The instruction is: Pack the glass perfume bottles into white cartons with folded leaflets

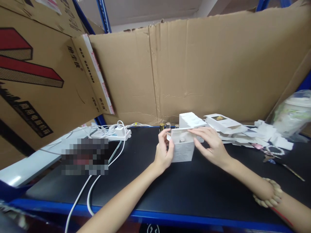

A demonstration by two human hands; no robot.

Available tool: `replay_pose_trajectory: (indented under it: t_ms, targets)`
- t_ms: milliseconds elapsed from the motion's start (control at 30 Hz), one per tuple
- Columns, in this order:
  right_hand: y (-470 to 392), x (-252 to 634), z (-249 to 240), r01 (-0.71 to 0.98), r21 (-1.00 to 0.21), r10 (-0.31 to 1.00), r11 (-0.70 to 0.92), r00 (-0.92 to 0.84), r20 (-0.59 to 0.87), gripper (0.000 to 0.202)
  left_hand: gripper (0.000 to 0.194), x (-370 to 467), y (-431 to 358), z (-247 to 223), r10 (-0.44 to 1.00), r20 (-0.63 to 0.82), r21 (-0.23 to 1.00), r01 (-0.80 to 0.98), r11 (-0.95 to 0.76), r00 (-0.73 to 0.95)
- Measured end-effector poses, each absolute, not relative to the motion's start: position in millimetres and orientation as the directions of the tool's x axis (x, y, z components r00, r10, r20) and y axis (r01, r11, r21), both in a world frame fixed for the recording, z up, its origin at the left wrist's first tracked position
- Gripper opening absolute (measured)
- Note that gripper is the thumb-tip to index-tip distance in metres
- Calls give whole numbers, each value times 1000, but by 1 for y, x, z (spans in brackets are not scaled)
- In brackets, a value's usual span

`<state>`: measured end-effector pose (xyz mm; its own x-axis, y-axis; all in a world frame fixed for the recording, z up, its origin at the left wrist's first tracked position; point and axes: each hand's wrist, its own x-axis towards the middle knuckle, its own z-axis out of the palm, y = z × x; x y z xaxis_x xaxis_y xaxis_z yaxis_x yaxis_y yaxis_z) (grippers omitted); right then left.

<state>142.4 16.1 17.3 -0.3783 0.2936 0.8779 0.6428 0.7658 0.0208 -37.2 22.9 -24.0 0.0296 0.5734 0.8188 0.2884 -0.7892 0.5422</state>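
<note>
A small white carton [182, 152] with grey print stands upright on the black tabletop, its top flap raised and something pale showing inside. My left hand [164, 149] grips the carton's left side, thumb on the front face and fingers behind. At the upper right edge, my right hand [212, 144] touches the flap with its fingers stretched out and the thumb apart from them. Just behind the carton are a gold cap [162, 126] and silver caps [168, 125], their lower parts hidden. White boxes [191, 119] stand behind it too.
Flattened white cartons [224, 124] and crumpled paper [269, 132] lie at the right. Near them are keys [269, 158] and a bagged cup [295, 111]. A power strip [123, 133] and white cables [88, 194] occupy the left. Cardboard [209, 71] walls the back.
</note>
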Motion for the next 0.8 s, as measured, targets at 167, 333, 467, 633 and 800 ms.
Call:
replay_pose_trajectory:
  t_ms: [167, 333, 467, 633, 800]
  targets:
    - [15, 142, 15, 650, 20, 271, 760, -344, 899, 23, 20, -43, 26, -24, 492, 864, 402, 443, -801, 106]
    - [12, 138, 11, 591, 10, 283, 807, -401, 871, 22, 25, -47, 26, -21, 477, 869, 328, 571, -753, 130]
    - [8, 132, 5, 491, -85, 319, 867, -417, 851, 27, 26, -48, 25, -21, 474, 871, 283, 662, -694, 125]
    - [11, 130, 1, 351, -484, 561, 801, -162, 812, 31, 21, -44, 23, -22, 317, 937, 120, 713, -691, 149]
    - [18, 132, 5, 94, -748, 754, 657, -47, 656, 43, 32, -37, 18, -22, 159, 965, -20, 664, -748, 209]
